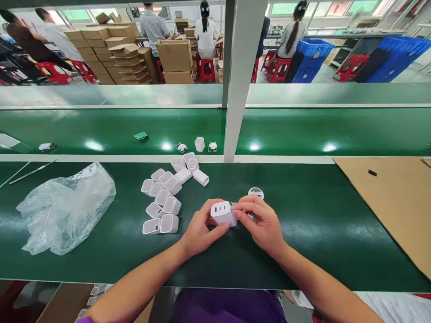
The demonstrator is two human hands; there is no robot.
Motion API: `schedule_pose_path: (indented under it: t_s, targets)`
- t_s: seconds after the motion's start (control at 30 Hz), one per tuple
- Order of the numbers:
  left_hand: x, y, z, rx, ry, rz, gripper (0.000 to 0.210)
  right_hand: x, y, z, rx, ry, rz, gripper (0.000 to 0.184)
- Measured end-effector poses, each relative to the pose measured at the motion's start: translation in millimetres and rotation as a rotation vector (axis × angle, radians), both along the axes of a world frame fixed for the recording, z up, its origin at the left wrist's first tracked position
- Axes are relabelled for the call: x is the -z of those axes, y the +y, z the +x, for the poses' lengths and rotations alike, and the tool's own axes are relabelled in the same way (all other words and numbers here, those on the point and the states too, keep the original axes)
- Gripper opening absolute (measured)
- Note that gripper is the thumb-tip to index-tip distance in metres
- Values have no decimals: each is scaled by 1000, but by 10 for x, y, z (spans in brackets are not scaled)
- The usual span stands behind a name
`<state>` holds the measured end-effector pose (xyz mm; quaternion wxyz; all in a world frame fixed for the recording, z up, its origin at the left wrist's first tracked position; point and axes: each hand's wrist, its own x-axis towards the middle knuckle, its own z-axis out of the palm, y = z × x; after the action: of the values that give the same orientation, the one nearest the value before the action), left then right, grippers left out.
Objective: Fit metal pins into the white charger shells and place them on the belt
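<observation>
My left hand point(204, 229) is closed around a white charger housing point(222, 211) with several dark port slots on the face turned toward me. At the housing's right end, the fingers of my right hand point(261, 222) are pinched together; small metallic parts show there, but what they grip is mostly hidden. Just beyond my right hand lies a round white object with a dark top point(256, 193). Left of my hands, several hollow white housings point(169, 223) stand and lie in a loose cluster on the green bench point(303, 260).
A clear plastic bag point(67, 206) and a thin tweezer-like tool point(32, 172) are at left. A cardboard sheet point(390, 197) covers the right side. Behind a white rail, the green belt point(84, 125) carries a circuit board point(140, 135) and small parts. A white post point(240, 80) rises ahead.
</observation>
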<state>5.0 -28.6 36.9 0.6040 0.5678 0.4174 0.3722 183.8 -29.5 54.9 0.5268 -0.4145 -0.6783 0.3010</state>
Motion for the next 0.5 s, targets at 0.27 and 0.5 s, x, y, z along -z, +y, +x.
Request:
schedule_pose_path:
  t_s: [0.27, 0.5]
  targets:
    - [6, -9, 57, -158, 184, 171, 33, 39, -77, -58, 98, -53, 165, 17]
    - [41, -35, 43, -212, 383, 282, 36, 29, -97, -72, 155, -143, 261, 17]
